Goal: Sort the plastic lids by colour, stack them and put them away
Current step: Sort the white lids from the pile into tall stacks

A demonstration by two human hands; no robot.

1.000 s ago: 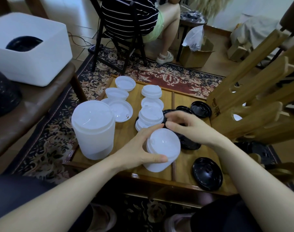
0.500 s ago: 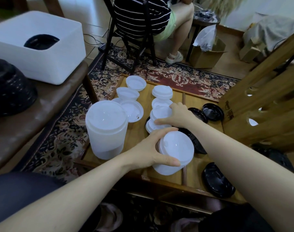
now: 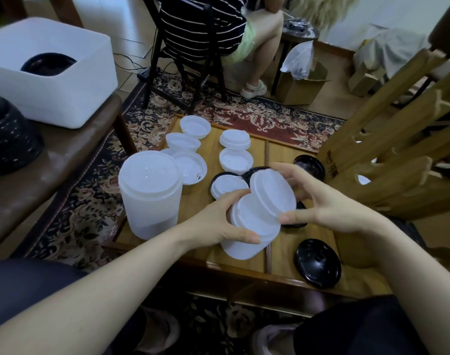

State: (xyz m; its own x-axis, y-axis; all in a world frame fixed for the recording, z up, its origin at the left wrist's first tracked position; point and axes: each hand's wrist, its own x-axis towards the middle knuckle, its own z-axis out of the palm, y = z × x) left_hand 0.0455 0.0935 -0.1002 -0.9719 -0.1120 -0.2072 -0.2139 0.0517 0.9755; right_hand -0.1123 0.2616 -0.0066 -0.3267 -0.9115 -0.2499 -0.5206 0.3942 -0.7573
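On a low wooden table (image 3: 277, 260) my left hand (image 3: 218, 221) grips a short stack of white lids (image 3: 247, 237) at its left side. My right hand (image 3: 326, 203) holds a small bunch of white lids (image 3: 272, 193) tilted over that stack's top, thumb at the near edge, fingers behind. A tall white lid stack (image 3: 149, 196) stands to the left. Several loose white lids (image 3: 190, 165) lie behind it. One white lid (image 3: 229, 187) rests on a black lid. More black lids lie at the right (image 3: 318, 262), some hidden by my hands.
A white bin (image 3: 72, 80) holding black lids sits on a brown bench at the left, beside a black stack (image 3: 9, 139). A wooden chair frame (image 3: 387, 149) crowds the table's right side. A seated person on a black chair (image 3: 198, 47) is beyond the patterned rug.
My right hand picked up the white lids from the middle pile and carried them back over the stack that my left hand holds. The camera shifted slightly.
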